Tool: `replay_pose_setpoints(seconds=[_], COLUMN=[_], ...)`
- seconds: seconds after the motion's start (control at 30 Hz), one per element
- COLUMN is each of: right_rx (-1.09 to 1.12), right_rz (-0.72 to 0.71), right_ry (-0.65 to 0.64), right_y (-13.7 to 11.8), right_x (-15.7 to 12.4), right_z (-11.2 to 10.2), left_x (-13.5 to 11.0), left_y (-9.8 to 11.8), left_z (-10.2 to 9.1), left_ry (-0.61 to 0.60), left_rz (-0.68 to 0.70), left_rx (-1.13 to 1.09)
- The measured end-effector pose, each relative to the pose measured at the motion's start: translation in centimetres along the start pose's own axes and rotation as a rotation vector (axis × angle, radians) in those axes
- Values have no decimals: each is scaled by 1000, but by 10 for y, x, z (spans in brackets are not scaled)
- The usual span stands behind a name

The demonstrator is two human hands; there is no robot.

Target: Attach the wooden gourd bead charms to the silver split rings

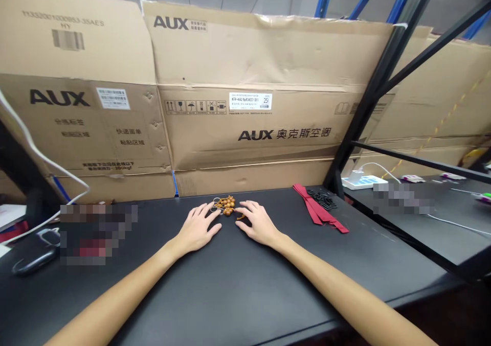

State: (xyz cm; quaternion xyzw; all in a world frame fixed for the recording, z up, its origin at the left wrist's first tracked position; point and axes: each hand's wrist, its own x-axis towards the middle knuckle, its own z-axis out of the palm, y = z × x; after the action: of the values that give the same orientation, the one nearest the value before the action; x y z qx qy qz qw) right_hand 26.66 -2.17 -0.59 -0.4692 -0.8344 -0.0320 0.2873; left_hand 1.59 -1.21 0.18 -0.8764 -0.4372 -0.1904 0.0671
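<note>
My left hand (199,226) lies flat on the black table (238,284), fingers spread and holding nothing. My right hand (258,222) rests flat beside it, fingers apart too. Between and just beyond the fingertips lies a small pile of brown wooden bead charms with metal key rings (224,204). The left fingertips touch the rings; the right fingertips lie next to the beads.
Red ribbon strips (318,212) and a heap of small black loops (324,199) lie to the right. Large AUX cardboard boxes (249,106) wall off the table's far edge. A black rack post (368,100) stands at right, a white power strip (364,182) behind it. A dark object (32,256) sits far left.
</note>
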Motion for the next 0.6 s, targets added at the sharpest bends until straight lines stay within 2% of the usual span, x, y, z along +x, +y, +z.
replay_pose_setpoints(seconds=[0.1, 0.27, 0.37, 0.6], right_rx=[30, 99, 125, 212], right_rz=[-61, -157, -206, -247], right_ry=[-22, -24, -24, -44], right_y=[-10, -15, -16, -19], right_x=[-1, -8, -11, -12], right_z=[-3, -8, -10, -9], left_x=[-2, -11, -15, -19], left_y=[4, 17, 25, 29], left_z=[-5, -17, -20, -25], left_ry=[-28, -47, -52, -34], left_rz=[21, 240, 321, 341], left_rx=[-17, -147, -220, -367])
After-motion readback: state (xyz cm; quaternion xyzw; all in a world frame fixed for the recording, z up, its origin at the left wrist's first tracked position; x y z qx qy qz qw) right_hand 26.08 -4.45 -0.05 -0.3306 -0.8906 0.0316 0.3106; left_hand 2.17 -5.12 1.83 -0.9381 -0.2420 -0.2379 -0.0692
